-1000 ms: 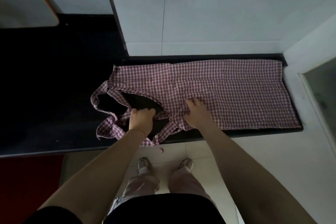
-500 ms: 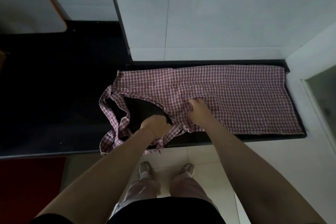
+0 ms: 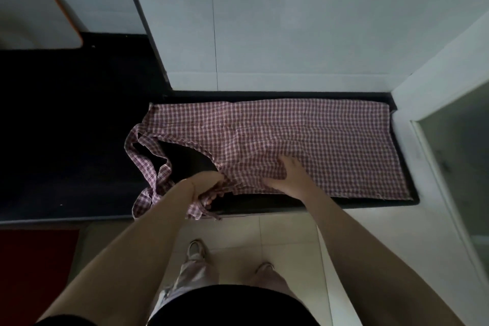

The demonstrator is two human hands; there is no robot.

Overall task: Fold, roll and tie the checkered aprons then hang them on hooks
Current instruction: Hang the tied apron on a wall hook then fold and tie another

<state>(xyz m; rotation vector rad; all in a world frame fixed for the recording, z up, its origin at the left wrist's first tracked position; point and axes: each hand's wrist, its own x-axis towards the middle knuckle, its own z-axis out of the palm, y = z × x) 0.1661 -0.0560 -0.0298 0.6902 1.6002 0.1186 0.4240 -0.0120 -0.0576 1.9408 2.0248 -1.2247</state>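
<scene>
Left hand (image 3: 205,188) grips the strap bunch at lower centre while right hand (image 3: 287,177) lies relaxed, fingers loose, on the checkered apron (image 3: 317,140) across the dark surface (image 3: 66,140).

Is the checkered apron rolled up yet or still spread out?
Spread out, not rolled: the apron lies flat along the dark counter, with its straps loose at the left end.
</scene>
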